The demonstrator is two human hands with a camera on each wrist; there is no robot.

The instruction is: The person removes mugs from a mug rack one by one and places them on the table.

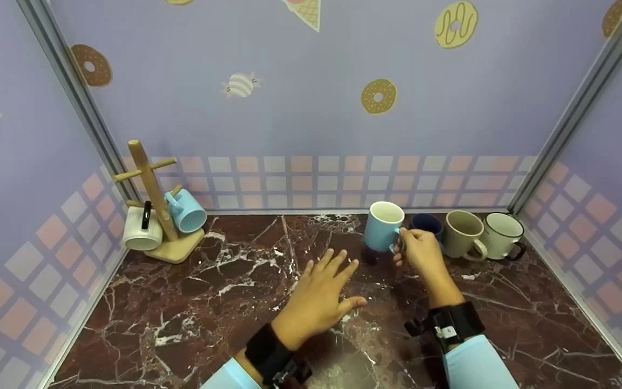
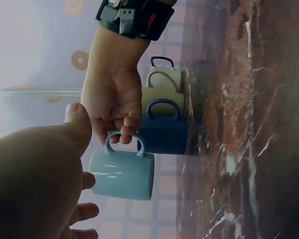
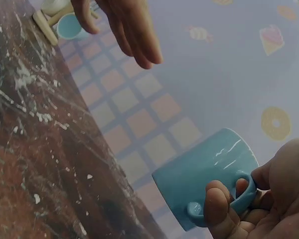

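Note:
My right hand (image 1: 420, 251) grips the handle of a light blue mug (image 1: 383, 229), fingers curled through it. The mug is upright with its white inside showing, and the left wrist view shows it raised off the counter. My left hand (image 1: 319, 294) hovers over the counter to the left of that mug, fingers spread and holding nothing. In the right wrist view the mug (image 3: 207, 172) hangs from the pinched handle, and the left hand's fingers (image 3: 132, 30) reach in from the top. Behind the right hand stands a dark blue mug (image 1: 426, 222), partly hidden.
A beige mug (image 1: 459, 229) and a white mug (image 1: 500, 237) with a black handle stand at the right. At the left, a wooden mug tree (image 1: 151, 183) bears a white mug (image 1: 139, 233) and a light blue mug (image 1: 189, 213). Patterned walls border the marbled counter (image 1: 224, 302).

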